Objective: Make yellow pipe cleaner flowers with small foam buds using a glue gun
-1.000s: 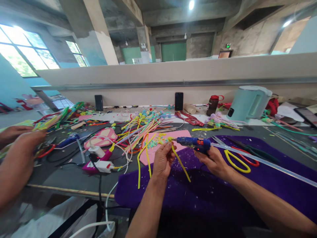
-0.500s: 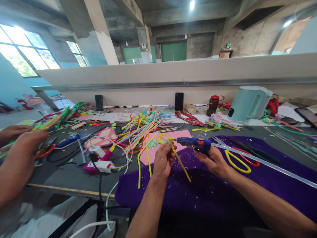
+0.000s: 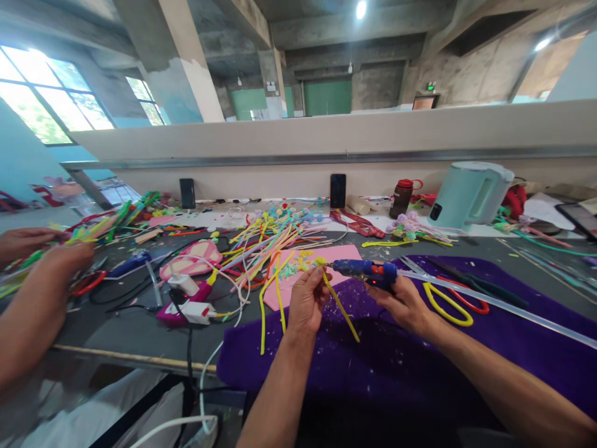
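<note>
My left hand (image 3: pixel 308 297) pinches a yellow pipe cleaner (image 3: pixel 341 306) whose free end hangs down to the right over the purple cloth (image 3: pixel 392 367). At its top, by my fingertips, is a small yellow cluster. My right hand (image 3: pixel 403 305) is wrapped round a blue hot glue gun (image 3: pixel 361 269), with its nozzle right at that cluster. A long clear glue stick (image 3: pixel 504 305) sticks out of the gun's back. Beneath the work lies a pink sheet (image 3: pixel 277 297) with small yellow and teal pieces on it. Yellow pipe cleaners (image 3: pixel 262 317) hang over its near edge.
Bundled coloured pipe cleaners (image 3: pixel 268 239) lie behind the sheet. Scissors with yellow and red handles (image 3: pixel 448 308) rest at right. A power strip (image 3: pixel 186 305) with cables stands left. Behind are a phone (image 3: pixel 337 191), bottle (image 3: pixel 402 198) and kettle (image 3: pixel 471 196). Another person's hands (image 3: pixel 56 261) work at far left.
My hands, the pipe cleaner and the glue gun stay almost still. At far left the other person's hands have shifted slightly with their bundle.
</note>
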The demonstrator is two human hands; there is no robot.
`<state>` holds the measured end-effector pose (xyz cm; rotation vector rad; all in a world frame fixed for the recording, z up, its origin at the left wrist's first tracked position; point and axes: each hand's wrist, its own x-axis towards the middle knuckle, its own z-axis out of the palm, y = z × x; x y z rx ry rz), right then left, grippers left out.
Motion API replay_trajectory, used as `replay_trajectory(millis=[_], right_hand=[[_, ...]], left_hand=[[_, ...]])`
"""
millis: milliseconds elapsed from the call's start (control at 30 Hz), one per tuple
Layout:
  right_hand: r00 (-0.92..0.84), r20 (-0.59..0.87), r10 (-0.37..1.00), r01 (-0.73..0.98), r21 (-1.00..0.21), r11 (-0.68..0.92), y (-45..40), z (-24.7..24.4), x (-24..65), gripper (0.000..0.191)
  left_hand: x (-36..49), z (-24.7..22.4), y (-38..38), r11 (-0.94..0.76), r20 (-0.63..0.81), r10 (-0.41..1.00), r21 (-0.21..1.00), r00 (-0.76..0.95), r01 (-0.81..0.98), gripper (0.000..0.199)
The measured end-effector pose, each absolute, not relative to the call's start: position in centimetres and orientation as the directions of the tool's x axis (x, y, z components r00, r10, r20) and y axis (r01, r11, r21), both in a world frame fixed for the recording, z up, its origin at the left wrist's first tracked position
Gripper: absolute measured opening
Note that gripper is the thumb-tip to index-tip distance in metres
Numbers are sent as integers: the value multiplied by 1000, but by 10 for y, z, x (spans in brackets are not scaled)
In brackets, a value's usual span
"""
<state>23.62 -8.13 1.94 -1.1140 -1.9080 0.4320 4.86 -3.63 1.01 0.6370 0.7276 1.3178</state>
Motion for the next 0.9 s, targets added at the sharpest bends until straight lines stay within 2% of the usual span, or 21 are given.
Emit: replay_trajectory(millis=[900], right_hand=[[-233, 475, 848, 564, -644, 516, -82, 21, 238, 21]], left_hand=[[49, 10, -36, 120, -85, 993, 773, 86, -623, 22]])
